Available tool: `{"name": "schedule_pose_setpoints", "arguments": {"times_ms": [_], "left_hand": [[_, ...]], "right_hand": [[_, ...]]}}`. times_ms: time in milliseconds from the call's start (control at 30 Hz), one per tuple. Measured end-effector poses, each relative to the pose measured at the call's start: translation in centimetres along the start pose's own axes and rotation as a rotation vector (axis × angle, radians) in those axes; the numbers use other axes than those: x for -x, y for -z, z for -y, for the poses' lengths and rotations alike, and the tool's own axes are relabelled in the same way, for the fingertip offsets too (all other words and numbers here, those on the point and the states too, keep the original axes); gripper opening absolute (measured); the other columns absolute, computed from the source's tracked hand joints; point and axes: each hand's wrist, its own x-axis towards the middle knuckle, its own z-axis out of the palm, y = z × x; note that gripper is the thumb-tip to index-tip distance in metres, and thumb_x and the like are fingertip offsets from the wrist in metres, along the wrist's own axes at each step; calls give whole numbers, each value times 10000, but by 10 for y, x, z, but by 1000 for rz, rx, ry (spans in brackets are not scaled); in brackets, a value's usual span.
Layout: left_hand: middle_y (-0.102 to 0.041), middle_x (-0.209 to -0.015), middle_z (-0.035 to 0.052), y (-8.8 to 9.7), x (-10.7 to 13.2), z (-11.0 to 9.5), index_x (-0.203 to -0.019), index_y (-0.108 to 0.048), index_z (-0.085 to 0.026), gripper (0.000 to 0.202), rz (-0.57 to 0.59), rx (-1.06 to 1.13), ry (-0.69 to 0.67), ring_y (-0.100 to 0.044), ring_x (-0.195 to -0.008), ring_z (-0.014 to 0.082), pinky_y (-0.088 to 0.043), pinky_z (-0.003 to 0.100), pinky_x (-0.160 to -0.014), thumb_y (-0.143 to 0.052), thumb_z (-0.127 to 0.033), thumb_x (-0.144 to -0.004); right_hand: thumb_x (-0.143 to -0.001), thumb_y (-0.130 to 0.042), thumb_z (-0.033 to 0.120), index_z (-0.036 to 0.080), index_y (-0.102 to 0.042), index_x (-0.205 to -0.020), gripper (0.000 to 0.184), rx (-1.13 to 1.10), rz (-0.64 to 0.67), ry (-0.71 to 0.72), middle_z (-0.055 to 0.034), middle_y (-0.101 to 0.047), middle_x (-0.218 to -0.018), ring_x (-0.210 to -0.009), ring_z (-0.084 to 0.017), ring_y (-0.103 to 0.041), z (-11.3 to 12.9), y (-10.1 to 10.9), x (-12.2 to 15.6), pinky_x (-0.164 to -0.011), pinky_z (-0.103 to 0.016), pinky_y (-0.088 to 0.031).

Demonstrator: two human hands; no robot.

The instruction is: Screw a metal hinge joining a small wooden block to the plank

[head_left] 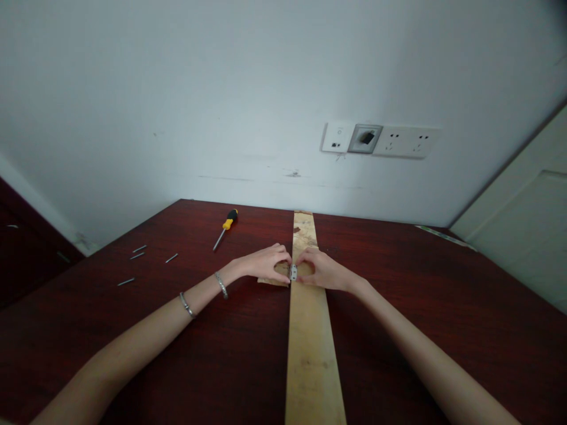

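A small silver hinge [293,272] with screw holes lies at the left edge of a long wooden plank [311,348]. My left hand [268,262] is curved, thumb and fingertips at the hinge's left side. Under that hand a short piece of wood [270,281] butts against the plank, mostly hidden by my fingers. From the other side, my right hand [325,270] reaches across the plank with thumb and fingers closed in on the hinge. Both hands hold the hinge from opposite sides.
A yellow-and-black screwdriver [227,225] lies left of the plank on the dark red table [212,366]. Several screws or nails [137,255] are scattered farther left. A flat pale strip [445,236] rests at the back right. Wall sockets [405,141] sit above the table.
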Motion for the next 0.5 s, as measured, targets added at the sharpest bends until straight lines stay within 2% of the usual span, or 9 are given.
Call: {"name": "schedule_pose_setpoints", "arguments": {"times_ms": [500], "left_hand": [[-500,-984,48,-1,1,-1,-1050,-560,-183,459,-6,21,20,-482,-956,214,-390,312,-878,-677,-501,-741]], "right_hand": [[-672,-724,221,185,-633,-957,302,2,-2,-14,-63,-606,-983,-961,-221,-563,3,2,1,-874,-379,-451]]}}
